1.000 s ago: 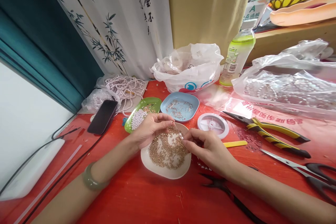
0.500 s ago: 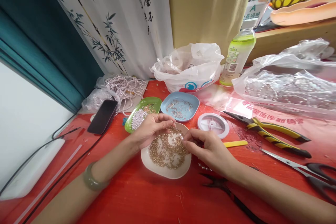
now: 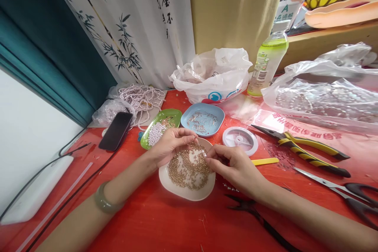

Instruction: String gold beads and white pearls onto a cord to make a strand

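Note:
My left hand (image 3: 173, 145) is closed in a pinch on one end of a thin beading thread (image 3: 200, 145), over a white dish (image 3: 185, 194). Gold beads (image 3: 180, 171) lie spread in that dish. At the dish's right rim, my right hand (image 3: 232, 162) pinches the other end of the thread. A few small pearly beads (image 3: 204, 154) show at its fingertips; part of them is hidden by the fingers. Behind my left hand stands a green dish (image 3: 175, 114) with white pearl beads (image 3: 156, 134) and small gold pieces. A blue dish (image 3: 218, 123) beside it has small metal pins.
To the right lie a white spool (image 3: 249, 147), a yellow stick (image 3: 265, 161), yellow-black pliers (image 3: 313, 145) and scissors (image 3: 327, 184). Dark-handled pliers (image 3: 260, 218) are under my right forearm. A phone (image 3: 116, 130) and bead strings (image 3: 138, 96) are left; a bottle (image 3: 267, 67) and plastic bags (image 3: 211, 82) stand behind.
Both hands keep nearly the same place and pinch. The thread and pearly beads between the fingertips show a little more clearly; the dishes have not visibly moved.

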{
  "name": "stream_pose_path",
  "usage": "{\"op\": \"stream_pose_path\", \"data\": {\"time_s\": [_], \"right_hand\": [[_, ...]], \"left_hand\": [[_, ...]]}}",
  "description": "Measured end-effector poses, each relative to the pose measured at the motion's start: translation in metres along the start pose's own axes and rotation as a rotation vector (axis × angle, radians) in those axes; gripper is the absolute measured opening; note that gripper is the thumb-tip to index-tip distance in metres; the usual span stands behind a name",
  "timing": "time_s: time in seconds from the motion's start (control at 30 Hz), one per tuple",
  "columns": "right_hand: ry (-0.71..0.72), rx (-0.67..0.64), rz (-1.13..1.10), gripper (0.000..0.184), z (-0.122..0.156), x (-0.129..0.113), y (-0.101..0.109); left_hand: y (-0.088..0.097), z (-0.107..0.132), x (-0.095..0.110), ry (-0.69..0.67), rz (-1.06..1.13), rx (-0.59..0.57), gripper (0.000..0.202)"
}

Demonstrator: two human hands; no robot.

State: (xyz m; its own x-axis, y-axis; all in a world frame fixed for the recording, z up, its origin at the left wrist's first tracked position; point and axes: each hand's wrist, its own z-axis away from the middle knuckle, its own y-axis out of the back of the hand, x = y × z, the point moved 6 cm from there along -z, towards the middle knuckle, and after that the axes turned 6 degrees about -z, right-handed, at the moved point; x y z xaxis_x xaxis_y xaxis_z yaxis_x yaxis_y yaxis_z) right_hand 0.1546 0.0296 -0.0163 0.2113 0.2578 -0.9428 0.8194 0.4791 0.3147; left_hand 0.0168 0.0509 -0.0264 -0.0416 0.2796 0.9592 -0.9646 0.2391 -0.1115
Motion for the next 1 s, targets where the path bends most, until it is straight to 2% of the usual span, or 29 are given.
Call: {"op": "stream_pose_path", "data": {"time_s": [0.67,1.0], "right_hand": [[0.002,-0.01,0.014,0.015,-0.0009,0.0032,-0.0006],[-0.002,-0.011,0.016,0.015,-0.0007,0.0029,-0.0004]], "left_hand": [[-0.0014,0.0001,0.0054,-0.064,-0.08,0.004,0.011],[-0.0009,0.0002,0.0037,-0.042,-0.07,0.017,0.013]]}}
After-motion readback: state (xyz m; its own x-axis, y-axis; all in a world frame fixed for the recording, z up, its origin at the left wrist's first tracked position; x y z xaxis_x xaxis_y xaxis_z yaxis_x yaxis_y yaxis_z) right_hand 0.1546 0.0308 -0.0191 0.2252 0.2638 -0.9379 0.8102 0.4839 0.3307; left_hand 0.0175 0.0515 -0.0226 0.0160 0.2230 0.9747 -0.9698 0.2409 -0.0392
